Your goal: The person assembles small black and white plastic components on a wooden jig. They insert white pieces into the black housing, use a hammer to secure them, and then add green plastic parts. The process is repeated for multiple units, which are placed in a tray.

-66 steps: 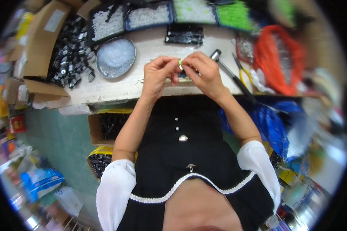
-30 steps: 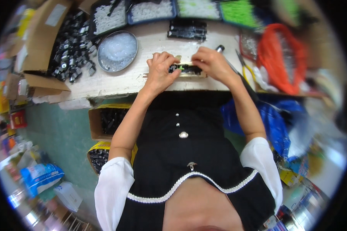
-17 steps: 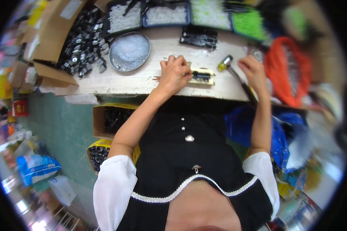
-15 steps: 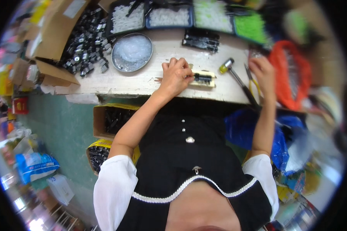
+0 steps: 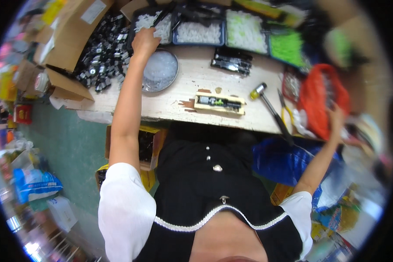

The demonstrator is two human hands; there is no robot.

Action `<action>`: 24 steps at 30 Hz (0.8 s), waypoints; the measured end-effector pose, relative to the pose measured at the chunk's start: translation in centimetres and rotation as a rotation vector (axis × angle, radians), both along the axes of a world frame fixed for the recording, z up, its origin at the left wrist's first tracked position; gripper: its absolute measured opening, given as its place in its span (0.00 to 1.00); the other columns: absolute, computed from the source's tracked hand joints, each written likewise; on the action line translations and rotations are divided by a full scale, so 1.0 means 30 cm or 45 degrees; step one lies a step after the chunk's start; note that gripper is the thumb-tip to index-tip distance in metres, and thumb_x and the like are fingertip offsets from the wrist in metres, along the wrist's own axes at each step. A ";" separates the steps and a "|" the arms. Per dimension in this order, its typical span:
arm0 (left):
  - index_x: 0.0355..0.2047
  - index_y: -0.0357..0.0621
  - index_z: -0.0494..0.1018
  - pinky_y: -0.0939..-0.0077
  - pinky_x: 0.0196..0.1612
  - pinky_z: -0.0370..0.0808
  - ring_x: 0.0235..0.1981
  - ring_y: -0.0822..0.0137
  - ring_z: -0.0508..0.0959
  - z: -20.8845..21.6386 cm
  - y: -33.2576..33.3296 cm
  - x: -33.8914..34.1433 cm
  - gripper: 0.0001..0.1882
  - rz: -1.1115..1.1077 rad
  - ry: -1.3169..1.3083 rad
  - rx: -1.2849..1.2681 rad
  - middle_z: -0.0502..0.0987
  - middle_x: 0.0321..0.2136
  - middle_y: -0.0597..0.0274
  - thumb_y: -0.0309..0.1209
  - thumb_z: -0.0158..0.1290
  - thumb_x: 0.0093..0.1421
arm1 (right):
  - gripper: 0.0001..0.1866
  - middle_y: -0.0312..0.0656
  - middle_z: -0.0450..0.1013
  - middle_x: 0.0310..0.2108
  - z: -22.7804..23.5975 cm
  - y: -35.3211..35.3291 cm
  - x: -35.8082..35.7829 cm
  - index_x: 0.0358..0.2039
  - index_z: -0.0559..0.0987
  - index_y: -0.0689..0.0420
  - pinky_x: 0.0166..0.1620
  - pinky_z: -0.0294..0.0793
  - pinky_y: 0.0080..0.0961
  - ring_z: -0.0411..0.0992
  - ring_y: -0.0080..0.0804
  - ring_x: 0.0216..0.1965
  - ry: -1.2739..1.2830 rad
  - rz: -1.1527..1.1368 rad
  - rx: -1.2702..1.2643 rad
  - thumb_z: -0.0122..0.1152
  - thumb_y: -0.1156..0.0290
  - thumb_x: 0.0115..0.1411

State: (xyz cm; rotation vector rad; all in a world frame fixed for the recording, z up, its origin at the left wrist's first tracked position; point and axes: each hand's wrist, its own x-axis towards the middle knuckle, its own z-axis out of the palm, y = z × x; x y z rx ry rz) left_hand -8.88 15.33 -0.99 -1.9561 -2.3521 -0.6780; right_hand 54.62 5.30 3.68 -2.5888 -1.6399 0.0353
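Note:
My left hand (image 5: pixel 145 43) is stretched to the far left, at the near edge of a dark tray (image 5: pixel 131 39) of small white pieces (image 5: pixel 162 31). Its fingers are bent together among the pieces, and whatever they pinch is hidden. Over at the right, my right hand (image 5: pixel 335 117) is at the side of a red bag (image 5: pixel 308 114); motion smears its fingers. Between the hands, a cream slotted block (image 5: pixel 201 106) lies on the bench, holding a black and silver part with a bit of green (image 5: pixel 218 102). Neither hand touches the block.
A hammer (image 5: pixel 273 109) and yellow-handled pliers (image 5: pixel 286 109) lie right of the block. Black parts (image 5: pixel 231 62) lie behind it. A round metal dish (image 5: pixel 163 72) sits near my left forearm. Trays of white pieces (image 5: pixel 198 32) and green pieces (image 5: pixel 286 47) line the back. Metal parts (image 5: pixel 102 56) are heaped at left.
My left hand has left the block and moved up and left to the white pieces. My right hand has gone from near the pliers to the red bag. The block's contents now show.

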 end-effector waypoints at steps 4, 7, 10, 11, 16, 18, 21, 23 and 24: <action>0.38 0.46 0.77 0.67 0.39 0.72 0.34 0.54 0.78 -0.014 0.085 -0.040 0.17 -0.086 0.073 -0.166 0.78 0.32 0.50 0.33 0.60 0.45 | 0.21 0.50 0.74 0.41 -0.015 0.010 0.025 0.46 0.74 0.62 0.46 0.69 0.32 0.72 0.42 0.44 -0.006 0.082 0.034 0.57 0.70 0.49; 0.38 0.42 0.77 0.72 0.31 0.73 0.27 0.61 0.78 -0.050 0.116 -0.121 0.17 -0.262 -0.149 -0.104 0.78 0.27 0.56 0.32 0.61 0.46 | 0.20 0.51 0.73 0.42 0.006 0.016 0.011 0.45 0.74 0.61 0.46 0.68 0.32 0.72 0.42 0.44 -0.084 0.083 0.007 0.57 0.67 0.51; 0.34 0.39 0.78 0.74 0.27 0.73 0.24 0.67 0.77 -0.041 0.095 -0.148 0.14 -0.249 -0.828 0.002 0.77 0.23 0.59 0.30 0.61 0.47 | 0.19 0.50 0.73 0.42 -0.022 0.019 0.071 0.44 0.75 0.60 0.46 0.67 0.32 0.72 0.42 0.44 -0.036 0.085 0.080 0.57 0.65 0.52; 0.35 0.35 0.77 0.81 0.22 0.70 0.21 0.75 0.73 -0.013 0.074 -0.135 0.12 -0.208 -0.946 -0.034 0.76 0.22 0.63 0.26 0.59 0.49 | 0.18 0.50 0.73 0.42 -0.047 0.016 0.113 0.43 0.75 0.60 0.47 0.67 0.31 0.72 0.42 0.44 0.007 0.086 0.126 0.56 0.65 0.53; 0.39 0.35 0.75 0.82 0.23 0.72 0.23 0.74 0.74 -0.023 0.066 -0.186 0.12 -0.209 -1.366 -0.004 0.76 0.25 0.63 0.25 0.55 0.54 | 0.17 0.51 0.73 0.40 -0.089 0.033 0.144 0.41 0.74 0.61 0.47 0.66 0.32 0.71 0.43 0.43 -0.072 0.167 0.419 0.54 0.63 0.55; 0.40 0.33 0.74 0.80 0.24 0.74 0.24 0.72 0.74 -0.022 0.067 -0.191 0.12 -0.224 -1.487 0.030 0.76 0.26 0.61 0.24 0.54 0.55 | 0.17 0.52 0.72 0.41 -0.098 0.038 0.150 0.41 0.73 0.61 0.47 0.66 0.32 0.70 0.44 0.43 -0.030 0.163 0.476 0.52 0.63 0.56; 0.41 0.32 0.73 0.76 0.27 0.76 0.25 0.70 0.76 -0.017 0.058 -0.180 0.12 -0.242 -1.629 0.033 0.76 0.27 0.58 0.23 0.52 0.56 | 0.17 0.52 0.71 0.41 -0.112 0.045 0.153 0.43 0.72 0.60 0.47 0.66 0.33 0.70 0.46 0.43 -0.012 0.120 0.522 0.50 0.63 0.58; 0.40 0.31 0.72 0.74 0.28 0.77 0.26 0.68 0.77 -0.008 0.046 -0.171 0.12 -0.234 -1.707 0.028 0.76 0.28 0.57 0.22 0.52 0.56 | 0.17 0.53 0.71 0.42 -0.119 0.047 0.156 0.44 0.71 0.60 0.47 0.66 0.34 0.70 0.46 0.44 -0.021 0.108 0.543 0.49 0.63 0.59; 0.40 0.31 0.72 0.74 0.29 0.77 0.26 0.68 0.77 -0.005 0.038 -0.166 0.11 -0.236 -1.738 0.049 0.76 0.28 0.57 0.21 0.52 0.56 | 0.17 0.53 0.70 0.42 -0.126 0.047 0.158 0.45 0.71 0.60 0.48 0.66 0.34 0.70 0.46 0.44 -0.025 0.125 0.572 0.48 0.63 0.59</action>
